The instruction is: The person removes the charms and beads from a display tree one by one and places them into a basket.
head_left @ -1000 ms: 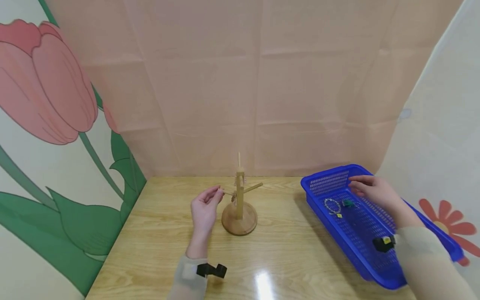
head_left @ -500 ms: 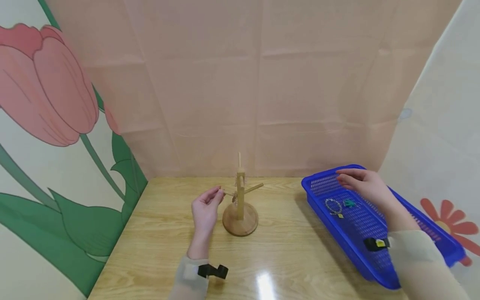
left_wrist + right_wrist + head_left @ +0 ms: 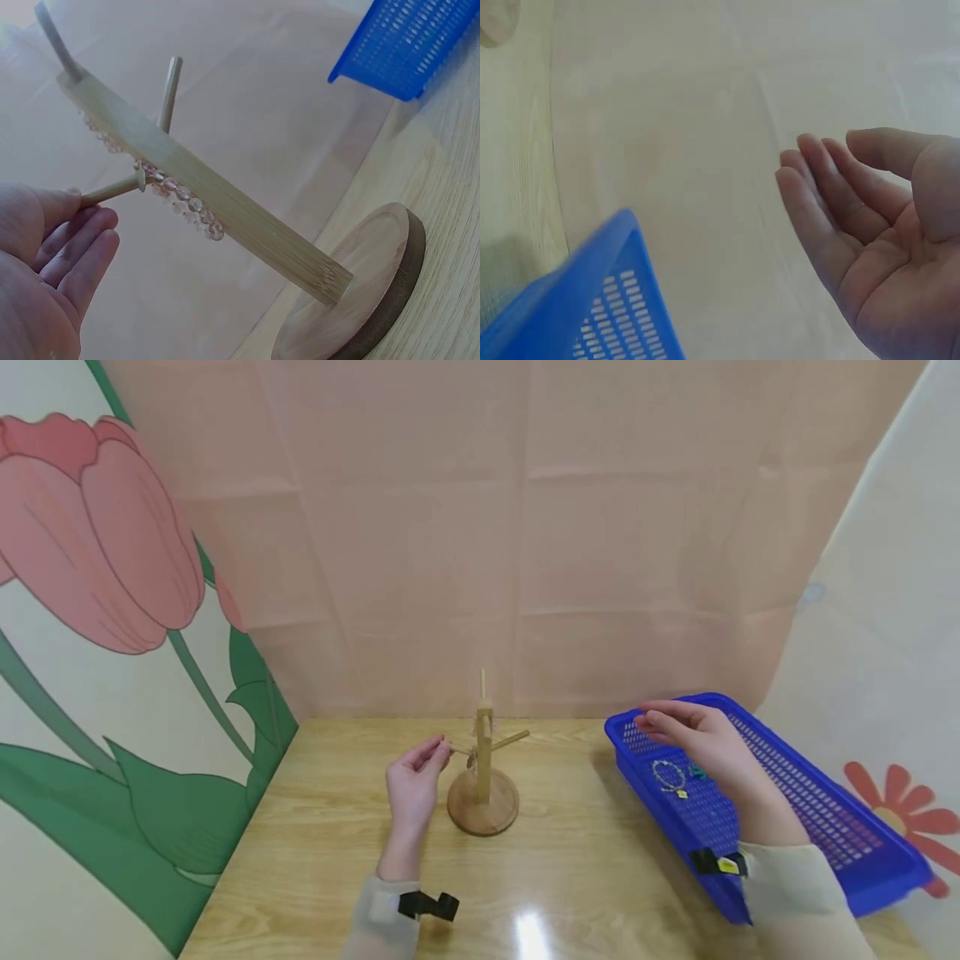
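The left hand (image 3: pixel 411 783) pinches a peg of the wooden stand (image 3: pixel 483 777); the right hand (image 3: pixel 701 742), relaxed and holding nothing, hovers just above the bead bracelet (image 3: pixel 666 774) in the blue basket (image 3: pixel 825 827).

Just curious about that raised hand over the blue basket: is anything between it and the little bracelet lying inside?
Nothing visible. The right hand hovers open above the blue basket, and the bracelet lies uncovered on the basket floor just below it.

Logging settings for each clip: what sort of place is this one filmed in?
Probably a staged tabletop recording booth, not a lived-in room: a wooden table closed in by creased pink backdrop sheets and painted flower panels, with a small wooden peg stand.
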Tool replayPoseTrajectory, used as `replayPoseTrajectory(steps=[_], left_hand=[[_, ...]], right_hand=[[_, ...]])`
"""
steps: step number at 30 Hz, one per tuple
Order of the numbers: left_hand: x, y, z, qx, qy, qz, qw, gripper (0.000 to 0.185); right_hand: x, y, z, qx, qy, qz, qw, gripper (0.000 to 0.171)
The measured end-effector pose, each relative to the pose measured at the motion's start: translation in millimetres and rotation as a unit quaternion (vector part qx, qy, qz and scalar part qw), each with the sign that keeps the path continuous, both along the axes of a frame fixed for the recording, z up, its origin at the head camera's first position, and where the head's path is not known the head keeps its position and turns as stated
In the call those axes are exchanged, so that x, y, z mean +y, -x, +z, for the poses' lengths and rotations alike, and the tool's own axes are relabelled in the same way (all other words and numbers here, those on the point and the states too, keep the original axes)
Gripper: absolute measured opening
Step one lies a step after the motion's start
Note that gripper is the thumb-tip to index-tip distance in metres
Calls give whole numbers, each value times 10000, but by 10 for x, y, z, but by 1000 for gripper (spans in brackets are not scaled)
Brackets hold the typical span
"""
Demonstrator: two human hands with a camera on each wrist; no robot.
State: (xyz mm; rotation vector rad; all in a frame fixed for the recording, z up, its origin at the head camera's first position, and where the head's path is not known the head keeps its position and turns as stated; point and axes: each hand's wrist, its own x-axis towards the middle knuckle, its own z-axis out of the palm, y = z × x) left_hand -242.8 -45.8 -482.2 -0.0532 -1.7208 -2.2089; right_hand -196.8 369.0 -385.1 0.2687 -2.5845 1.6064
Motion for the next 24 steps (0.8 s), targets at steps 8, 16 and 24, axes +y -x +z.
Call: replayPoseTrajectory(steps=[8, 16, 24], left_hand=[[22, -7, 2, 95, 71, -76, 9999, 20], [15, -5, -19, 81, 20, -91, 9999, 21], [-5, -15, -22, 143, -19, -43, 9999, 23]], right_hand=[[-239, -181, 42, -101, -629, 47, 9980, 47], [-565, -312, 61, 144, -280, -95, 9995, 43], [-892, -162, -82, 150, 779, 234, 9966, 39]])
